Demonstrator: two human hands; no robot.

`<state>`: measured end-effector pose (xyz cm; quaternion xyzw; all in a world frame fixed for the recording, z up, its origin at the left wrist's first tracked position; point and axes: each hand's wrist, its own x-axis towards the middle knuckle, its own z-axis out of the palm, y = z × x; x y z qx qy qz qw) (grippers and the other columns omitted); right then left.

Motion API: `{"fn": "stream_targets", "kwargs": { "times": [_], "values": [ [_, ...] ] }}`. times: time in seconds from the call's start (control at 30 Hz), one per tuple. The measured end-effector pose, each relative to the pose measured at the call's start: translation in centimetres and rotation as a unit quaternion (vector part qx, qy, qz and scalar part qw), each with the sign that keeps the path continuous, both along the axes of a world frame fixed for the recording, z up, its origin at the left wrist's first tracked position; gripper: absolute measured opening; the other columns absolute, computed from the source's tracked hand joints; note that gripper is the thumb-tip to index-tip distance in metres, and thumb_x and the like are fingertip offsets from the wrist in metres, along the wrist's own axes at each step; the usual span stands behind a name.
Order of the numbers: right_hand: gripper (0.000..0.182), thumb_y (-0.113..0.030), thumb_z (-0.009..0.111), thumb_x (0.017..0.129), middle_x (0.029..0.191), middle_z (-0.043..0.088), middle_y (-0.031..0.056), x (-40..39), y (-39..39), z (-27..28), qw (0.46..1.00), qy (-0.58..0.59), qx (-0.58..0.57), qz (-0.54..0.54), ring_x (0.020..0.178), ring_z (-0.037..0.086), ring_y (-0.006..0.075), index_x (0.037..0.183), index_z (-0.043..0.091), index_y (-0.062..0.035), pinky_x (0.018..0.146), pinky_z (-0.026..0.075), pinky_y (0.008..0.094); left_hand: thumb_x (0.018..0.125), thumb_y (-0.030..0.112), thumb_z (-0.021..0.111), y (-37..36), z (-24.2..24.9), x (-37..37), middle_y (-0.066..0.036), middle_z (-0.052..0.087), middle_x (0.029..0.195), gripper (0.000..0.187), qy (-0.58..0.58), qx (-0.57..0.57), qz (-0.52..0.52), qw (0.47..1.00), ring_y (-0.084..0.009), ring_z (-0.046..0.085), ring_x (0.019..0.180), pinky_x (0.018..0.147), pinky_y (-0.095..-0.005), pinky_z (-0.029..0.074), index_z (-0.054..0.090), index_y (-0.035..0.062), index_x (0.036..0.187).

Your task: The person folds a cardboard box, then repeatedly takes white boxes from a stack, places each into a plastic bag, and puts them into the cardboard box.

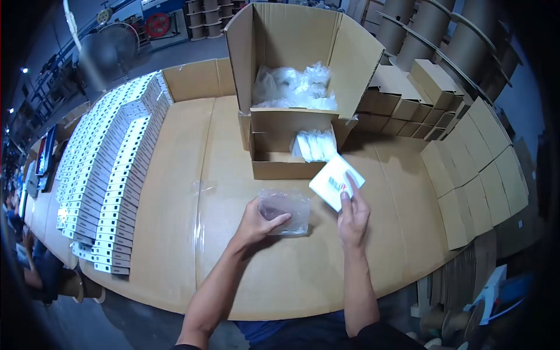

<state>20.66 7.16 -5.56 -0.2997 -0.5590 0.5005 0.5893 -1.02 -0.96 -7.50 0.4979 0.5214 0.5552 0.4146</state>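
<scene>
My left hand (254, 225) is closed on a clear plastic bag (296, 211), thumb lying across its front. Between the fingers and thumb of my right hand (353, 220) is a flat white square packet (328, 182) with dark and red print, held tilted. The packet is to the right of the bag and apart from it. Just beyond it, a small open cardboard box (286, 170) has several bagged white packets (315, 145) standing in its right side. Behind that, a taller open carton (297, 35) contains a heap of clear plastic bags (294, 84).
Long stacks of small white boxes (116, 175) line the left of the cardboard-covered table (175, 233). Brown cartons (472, 175) stand along the right edge, with more brown boxes (408, 96) at the back right. Large spools (429, 29) rise behind. Another person (44, 262) is at far left.
</scene>
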Motion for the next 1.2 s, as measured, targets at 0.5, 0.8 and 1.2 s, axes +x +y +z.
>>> {"fn": "stream_targets", "kwargs": {
  "times": [0.5, 0.8, 1.2],
  "values": [
    [0.053, -0.002, 0.073, 0.091, 0.113, 0.058, 0.0137, -5.0, 0.5, 2.4, 0.993, 0.050, 0.063, 0.090, 0.105, 0.063, 0.0181, 0.129, 0.037, -0.0060, 0.091, 0.056, 0.0306, 0.080, 0.008, 0.084, 0.2, -0.2, 0.0, -0.011, 0.072, 0.106, 0.042, 0.009, -0.018, -0.036, 0.999, -0.0162, 0.069, 0.094, 0.086, -0.0321, 0.056, 0.064, -0.0034, 0.115],
    [0.044, -0.004, 0.071, 0.093, 0.105, 0.057, 0.0099, -3.5, 0.7, 1.6, 0.989, 0.018, 0.020, 0.148, 0.094, 0.059, 0.0123, 0.123, 0.038, -0.0054, 0.083, 0.051, 0.0268, 0.080, 0.007, 0.084, 0.1, 0.1, 0.2, -0.011, 0.072, 0.111, 0.045, -0.009, -0.007, -0.036, 0.999, -0.0158, 0.067, 0.101, 0.090, -0.0325, 0.054, 0.064, -0.0027, 0.119],
    [0.023, -0.020, 0.051, 0.107, 0.095, 0.062, 0.0076, -3.3, 1.0, 0.3, 0.981, -0.139, -0.006, 0.134, 0.086, 0.057, 0.0112, 0.123, 0.044, -0.0047, 0.075, 0.047, 0.0277, 0.088, 0.012, 0.080, -0.1, 0.4, 0.3, -0.009, 0.073, 0.107, 0.039, -0.045, -0.039, -0.033, 0.998, -0.0125, 0.066, 0.096, 0.086, -0.0302, 0.054, 0.066, -0.0043, 0.120]
  ]
}}
